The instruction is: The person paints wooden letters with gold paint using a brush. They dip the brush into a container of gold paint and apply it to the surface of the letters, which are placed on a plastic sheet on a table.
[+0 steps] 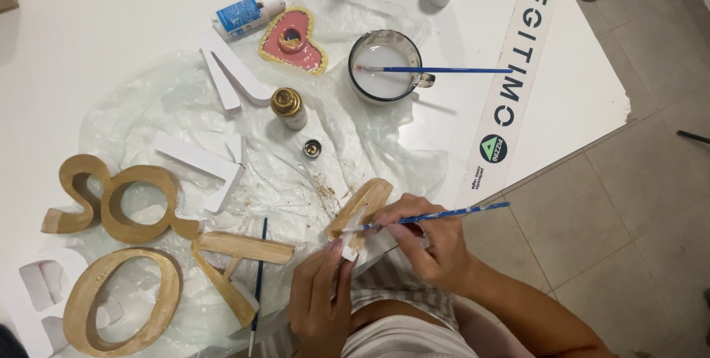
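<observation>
White table (111,18) under clear plastic sheet (148,106). Left hand (319,295) grasps a half-gold wooden letter (360,206) at the table's near edge; right hand (436,243) pinches a blue brush (436,216), bristles on the letter. Gold letters (126,254) lie left; cup (384,66) sits beyond.

The left hand (319,295) hides the lower part of the wooden letter (360,208); the white letter (37,291) runs off the left edge
</observation>
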